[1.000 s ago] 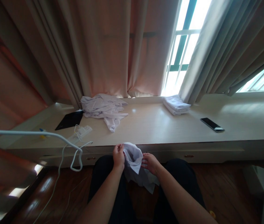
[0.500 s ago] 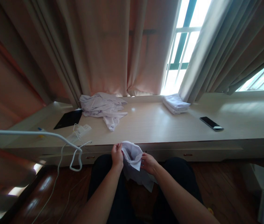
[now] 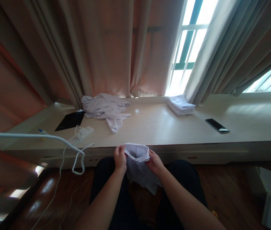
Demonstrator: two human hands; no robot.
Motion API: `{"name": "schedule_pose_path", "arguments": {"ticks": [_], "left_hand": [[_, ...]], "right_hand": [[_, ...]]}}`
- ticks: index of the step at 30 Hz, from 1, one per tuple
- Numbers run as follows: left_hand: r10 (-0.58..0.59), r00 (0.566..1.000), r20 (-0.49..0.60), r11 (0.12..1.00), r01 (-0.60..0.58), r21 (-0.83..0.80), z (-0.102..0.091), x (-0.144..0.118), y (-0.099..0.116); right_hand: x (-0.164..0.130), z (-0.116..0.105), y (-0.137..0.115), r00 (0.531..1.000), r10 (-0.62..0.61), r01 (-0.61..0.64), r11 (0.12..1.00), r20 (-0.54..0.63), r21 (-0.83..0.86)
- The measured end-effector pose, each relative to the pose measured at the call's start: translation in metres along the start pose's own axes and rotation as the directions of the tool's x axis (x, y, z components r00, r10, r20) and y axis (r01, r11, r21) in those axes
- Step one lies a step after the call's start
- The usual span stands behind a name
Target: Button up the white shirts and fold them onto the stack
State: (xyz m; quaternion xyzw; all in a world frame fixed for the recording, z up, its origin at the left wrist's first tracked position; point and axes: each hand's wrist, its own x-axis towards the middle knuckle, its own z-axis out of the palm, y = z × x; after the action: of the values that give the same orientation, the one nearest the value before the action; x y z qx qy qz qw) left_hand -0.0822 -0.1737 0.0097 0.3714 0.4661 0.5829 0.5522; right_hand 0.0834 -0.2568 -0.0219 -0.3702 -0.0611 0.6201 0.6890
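Seated person, both hands raised just in front of the lap, at the near edge of a long pale wooden desk (image 3: 164,127).

Left hand (image 3: 120,158): closed, fingers pinching the left edge of a white garment (image 3: 137,166). Right hand (image 3: 154,162): closed likewise, gripping the right edge of the same garment. The two hands stand near each other, with the cloth's upper hem stretched between them into an open mouth. The rest of the cloth hangs down below the hands, between the knees, which are covered in dark trousers (image 3: 185,179).

Beyond the left hand, up and to its left: a white cable (image 3: 78,159) looping off the desk edge, a white power strip (image 3: 82,132) on the desktop, and a flat black rectangle (image 3: 70,120) lying behind it. Straight beyond both hands, towards the back of the desk: a crumpled heap of white clothes (image 3: 106,108), unfolded, one end trailing towards the person.

Beyond the right hand, farther back: a neat stack of folded white clothes (image 3: 181,106) at the foot of the curtain (image 3: 106,48). Well to the right of the right hand: a dark smartphone (image 3: 217,125) lying flat on the desktop, apart from everything else.

Behind the desk, the curtains part on a bright window (image 3: 188,48). Dark glossy wooden floor (image 3: 54,198) beneath the hands.
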Motion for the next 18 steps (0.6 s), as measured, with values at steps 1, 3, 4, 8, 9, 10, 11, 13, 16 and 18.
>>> {"name": "schedule_pose_path", "arguments": {"ticks": [1, 3, 4, 8, 9, 10, 11, 13, 16, 18], "left_hand": [[0.001, 1.000, -0.002, 1.000, -0.001, -0.005, -0.0001, -0.0002, 0.0004], [0.003, 1.000, -0.008, 1.000, -0.003, -0.015, -0.0002, -0.0005, 0.0009], [0.004, 1.000, -0.010, 1.000, -0.005, -0.019, -0.0003, -0.0007, 0.0010], [0.010, 1.000, -0.012, 0.999, -0.010, -0.034, -0.0006, -0.0015, 0.0005], [0.012, 1.000, -0.011, 0.999, -0.012, -0.037, -0.0007, -0.0017, 0.0003], [0.014, 1.000, -0.011, 0.999, -0.014, -0.039, -0.0008, -0.0020, 0.0003], [0.016, 1.000, -0.010, 0.999, -0.016, -0.040, -0.0009, -0.0023, 0.0003], [0.019, 1.000, -0.009, 0.999, -0.019, -0.041, -0.0011, -0.0027, 0.0006], [0.017, 1.000, -0.007, 0.999, -0.017, -0.036, -0.0008, -0.0030, 0.0012], [0.016, 1.000, -0.006, 0.999, -0.016, -0.030, -0.0004, -0.0032, 0.0015]], "right_hand": [[0.0014, -0.0016, -0.0014, 0.999, -0.033, 0.033, 0.999, -0.015, 0.021], [0.0044, -0.0045, -0.0037, 0.995, -0.086, 0.089, 0.995, -0.050, 0.056], [0.0056, -0.0053, -0.0046, 0.992, -0.105, 0.109, 0.992, -0.066, 0.068], [0.0067, -0.0048, -0.0067, 0.991, -0.115, 0.120, 0.990, -0.072, 0.080], [0.0062, -0.0043, -0.0070, 0.993, -0.105, 0.109, 0.991, -0.063, 0.075], [0.0057, -0.0040, -0.0072, 0.994, -0.094, 0.098, 0.993, -0.054, 0.067], [0.0052, -0.0040, -0.0073, 0.995, -0.084, 0.086, 0.995, -0.048, 0.057], [0.0047, -0.0048, -0.0071, 0.997, -0.059, 0.060, 0.998, -0.043, 0.029], [0.0045, -0.0064, -0.0057, 0.999, -0.020, 0.019, 0.999, -0.036, -0.031], [0.0039, -0.0065, -0.0044, 1.000, -0.003, 0.001, 0.997, -0.025, -0.080]]}}
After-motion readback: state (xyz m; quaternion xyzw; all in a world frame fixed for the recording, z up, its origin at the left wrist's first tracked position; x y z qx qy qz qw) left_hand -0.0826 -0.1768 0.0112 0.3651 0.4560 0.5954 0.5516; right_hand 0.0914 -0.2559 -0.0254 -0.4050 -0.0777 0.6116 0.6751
